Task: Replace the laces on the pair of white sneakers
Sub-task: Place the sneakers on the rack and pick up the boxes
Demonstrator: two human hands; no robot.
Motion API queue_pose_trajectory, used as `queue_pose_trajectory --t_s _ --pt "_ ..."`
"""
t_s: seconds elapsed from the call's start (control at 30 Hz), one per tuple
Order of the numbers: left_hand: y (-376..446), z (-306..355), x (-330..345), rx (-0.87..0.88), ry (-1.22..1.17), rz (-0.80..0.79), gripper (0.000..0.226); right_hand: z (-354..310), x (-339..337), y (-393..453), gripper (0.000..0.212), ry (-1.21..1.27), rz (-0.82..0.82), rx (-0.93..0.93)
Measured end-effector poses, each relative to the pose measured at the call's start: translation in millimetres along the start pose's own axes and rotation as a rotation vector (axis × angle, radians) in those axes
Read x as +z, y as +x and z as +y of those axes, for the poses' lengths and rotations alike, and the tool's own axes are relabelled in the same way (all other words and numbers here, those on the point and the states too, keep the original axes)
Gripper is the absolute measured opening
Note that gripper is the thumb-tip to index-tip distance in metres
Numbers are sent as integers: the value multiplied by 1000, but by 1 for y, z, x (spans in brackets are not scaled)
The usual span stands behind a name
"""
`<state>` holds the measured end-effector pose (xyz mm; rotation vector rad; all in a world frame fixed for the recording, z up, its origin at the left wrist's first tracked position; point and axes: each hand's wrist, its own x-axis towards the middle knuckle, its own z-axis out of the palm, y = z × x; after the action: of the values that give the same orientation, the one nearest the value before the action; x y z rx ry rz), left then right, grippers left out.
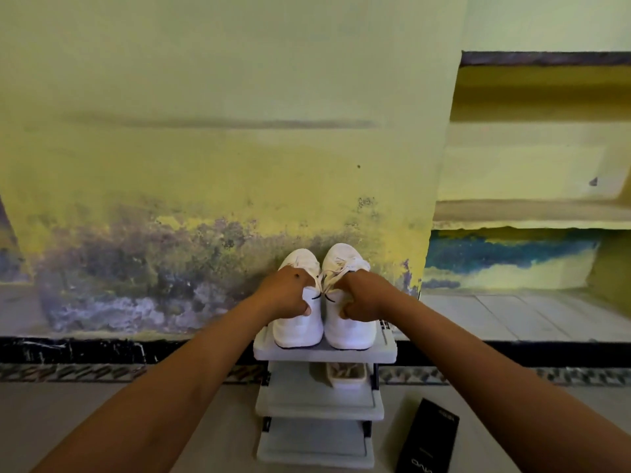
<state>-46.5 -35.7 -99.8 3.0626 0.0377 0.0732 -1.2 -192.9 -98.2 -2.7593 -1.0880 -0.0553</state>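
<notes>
Atop grey rack [324, 353], laced white sneakers [322, 322].

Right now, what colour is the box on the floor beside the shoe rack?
Black, with pale lettering near its lower end. The box shows in the head view, at the lower right of the rack.

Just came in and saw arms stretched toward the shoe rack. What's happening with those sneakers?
A person has a hand on each of two white sneakers on the top shelf of a small grey rack by the wall. The left hand grips the left sneaker, the right hand grips the right sneaker, both around the collar. Both shoes rest on the shelf with laces still in.
</notes>
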Motion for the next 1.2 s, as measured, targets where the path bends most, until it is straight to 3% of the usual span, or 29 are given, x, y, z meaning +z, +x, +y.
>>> queue_pose_trajectory --t_s 0.4,0.6,0.67,0.9,1.1,1.2 --pt "22 -11 25 8 -44 26 57 23 30 38 42 -45 -73 5" --pt "-31 15 29 27 -241 264 46 15 30 -34 58 43 159 22" --pt "-58 34 34 83 -293 273 43 17 35 -79 57 100 210 72" --pt "-116 103 68 253 -272 24 40 55 72 -225 55 96 95 302" --pt "-87 127 148 246 -350 -192 48 109 147 -253 54 152 12 489" --pt "-48 148 210 224 -323 -318 57 145 193 -251 42 200 11 588"
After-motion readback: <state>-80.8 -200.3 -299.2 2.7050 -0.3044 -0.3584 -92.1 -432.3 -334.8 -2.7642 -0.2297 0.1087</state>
